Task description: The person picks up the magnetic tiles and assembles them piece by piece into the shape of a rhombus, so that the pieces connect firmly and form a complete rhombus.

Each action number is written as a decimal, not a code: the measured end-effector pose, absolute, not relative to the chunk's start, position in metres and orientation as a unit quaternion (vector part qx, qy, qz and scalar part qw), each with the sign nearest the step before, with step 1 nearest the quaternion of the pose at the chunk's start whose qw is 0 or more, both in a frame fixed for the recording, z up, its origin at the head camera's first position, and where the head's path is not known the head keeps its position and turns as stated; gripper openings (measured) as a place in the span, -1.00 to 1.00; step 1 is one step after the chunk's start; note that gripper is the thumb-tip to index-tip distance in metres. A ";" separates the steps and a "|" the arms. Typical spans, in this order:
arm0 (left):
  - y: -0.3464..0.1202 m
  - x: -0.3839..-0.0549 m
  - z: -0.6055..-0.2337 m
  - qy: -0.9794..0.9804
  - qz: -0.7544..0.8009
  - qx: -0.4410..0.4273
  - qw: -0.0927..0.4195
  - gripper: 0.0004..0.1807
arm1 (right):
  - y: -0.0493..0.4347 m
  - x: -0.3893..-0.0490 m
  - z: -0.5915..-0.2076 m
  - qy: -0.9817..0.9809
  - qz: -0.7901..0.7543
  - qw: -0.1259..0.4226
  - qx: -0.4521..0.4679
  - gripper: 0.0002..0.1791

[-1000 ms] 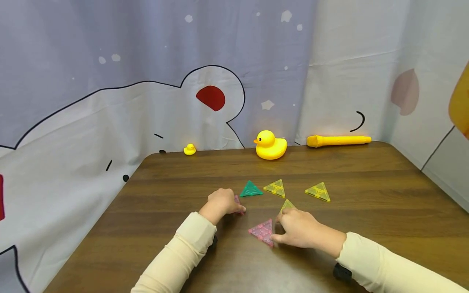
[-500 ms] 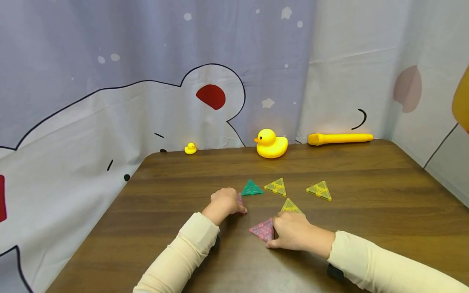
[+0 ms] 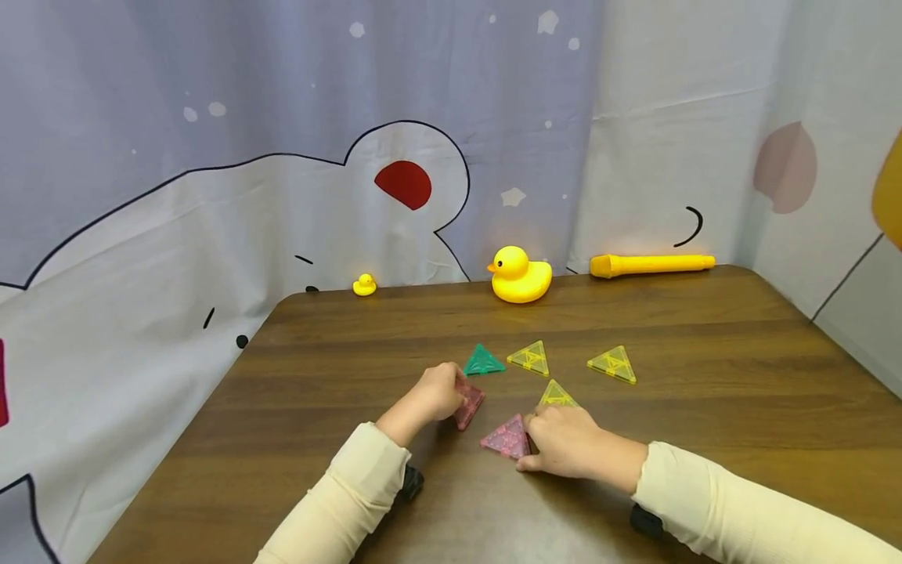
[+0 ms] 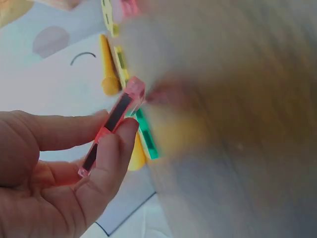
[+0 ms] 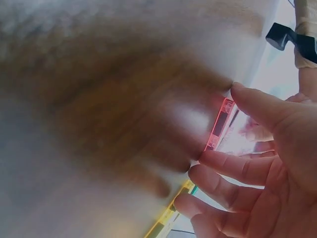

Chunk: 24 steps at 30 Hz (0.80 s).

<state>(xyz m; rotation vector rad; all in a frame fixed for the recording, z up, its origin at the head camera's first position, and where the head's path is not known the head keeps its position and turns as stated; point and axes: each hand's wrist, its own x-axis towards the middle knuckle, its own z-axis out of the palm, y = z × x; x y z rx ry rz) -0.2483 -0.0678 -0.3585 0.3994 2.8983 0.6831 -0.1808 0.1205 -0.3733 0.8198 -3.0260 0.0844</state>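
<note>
My left hand [image 3: 438,392] pinches a pink triangular magnetic tile [image 3: 469,407] between thumb and fingers; the left wrist view shows that tile [image 4: 119,116] tilted, its dark edge strips facing the camera. My right hand [image 3: 569,440] is at the right edge of another pink triangular tile [image 3: 507,439] lying on the table. In the right wrist view, the thumb and index fingertip are at the two ends of this tile's edge [image 5: 219,124]. Just beyond the right hand's knuckles lies a yellow triangular tile [image 3: 557,394], its near part hidden by the hand.
A green triangular tile [image 3: 482,362] and two more yellow tiles, one in the middle [image 3: 530,358] and one to the right [image 3: 614,364], lie farther back. Along the table's rear edge are a small duck [image 3: 364,285], a bigger duck [image 3: 520,276] and a yellow microphone [image 3: 651,265] before a printed curtain.
My left hand has turned its pink tile, so more of its face shows, slightly nearer to me. The right hand has moved left, onto the edge of the other pink tile.
</note>
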 end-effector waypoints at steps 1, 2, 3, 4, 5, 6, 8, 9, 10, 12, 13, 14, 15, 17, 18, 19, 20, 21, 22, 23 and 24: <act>-0.067 -0.247 -0.357 0.961 0.229 0.143 0.065 -0.71 | 0.121 -0.181 -0.373 -0.965 0.025 0.003 0.261 -0.49; -0.065 -0.245 -0.356 0.959 0.232 0.152 0.064 -0.72 | 0.121 -0.181 -0.372 -0.965 0.023 0.003 0.261 -0.49; -0.064 -0.243 -0.355 0.957 0.234 0.161 0.062 -0.72 | 0.121 -0.181 -0.372 -0.965 0.022 0.004 0.261 -0.48; -0.063 -0.242 -0.354 0.955 0.236 0.169 0.062 -0.72 | 0.121 -0.181 -0.371 -0.965 0.021 0.004 0.262 -0.47; -0.061 -0.241 -0.354 0.953 0.237 0.178 0.061 -0.73 | 0.121 -0.182 -0.371 -0.965 0.020 0.005 0.263 -0.46; -0.060 -0.240 -0.354 0.952 0.235 0.187 0.059 -0.73 | 0.121 -0.182 -0.371 -0.964 0.019 0.005 0.264 -0.46; -0.058 -0.239 -0.355 0.948 0.237 0.205 0.058 -0.74 | 0.121 -0.182 -0.370 -0.964 0.016 0.005 0.267 -0.44; -0.057 -0.239 -0.356 0.946 0.238 0.214 0.057 -0.74 | 0.121 -0.183 -0.370 -0.964 0.015 0.003 0.267 -0.44; -0.057 -0.239 -0.357 0.944 0.239 0.221 0.057 -0.75 | 0.121 -0.183 -0.370 -0.963 0.014 0.002 0.267 -0.44; -0.056 -0.238 -0.359 0.941 0.238 0.232 0.058 -0.76 | 0.121 -0.183 -0.371 -0.963 0.013 -0.002 0.267 -0.45; -0.055 -0.238 -0.360 0.940 0.238 0.236 0.057 -0.76 | 0.121 -0.183 -0.371 -0.964 0.013 -0.004 0.267 -0.46; -0.055 -0.237 -0.360 0.940 0.237 0.239 0.056 -0.76 | 0.120 -0.182 -0.371 -0.964 0.013 -0.006 0.267 -0.46; -0.054 -0.237 -0.361 0.939 0.236 0.243 0.055 -0.76 | 0.120 -0.182 -0.371 -0.964 0.013 -0.007 0.266 -0.47; -0.053 -0.236 -0.361 0.938 0.234 0.249 0.053 -0.76 | 0.120 -0.182 -0.371 -0.964 0.012 -0.008 0.266 -0.49; -0.053 -0.235 -0.361 0.937 0.234 0.254 0.051 -0.76 | 0.120 -0.183 -0.372 -0.964 0.013 -0.008 0.265 -0.50; -0.053 -0.235 -0.361 0.936 0.232 0.259 0.048 -0.76 | 0.120 -0.183 -0.372 -0.964 0.012 -0.006 0.266 -0.51; -0.053 -0.234 -0.361 0.935 0.232 0.264 0.046 -0.76 | 0.120 -0.183 -0.372 -0.964 0.012 -0.005 0.266 -0.51; -0.053 -0.234 -0.360 0.934 0.232 0.268 0.045 -0.76 | 0.120 -0.183 -0.371 -0.964 0.011 -0.005 0.266 -0.52; -0.052 -0.233 -0.360 0.933 0.231 0.272 0.042 -0.76 | 0.120 -0.183 -0.371 -0.964 0.011 -0.004 0.266 -0.53; -0.052 -0.233 -0.360 0.932 0.231 0.275 0.041 -0.76 | 0.120 -0.183 -0.371 -0.964 0.011 -0.003 0.265 -0.53; -0.052 -0.233 -0.360 0.932 0.230 0.278 0.040 -0.76 | 0.120 -0.183 -0.371 -0.964 0.011 -0.003 0.265 -0.53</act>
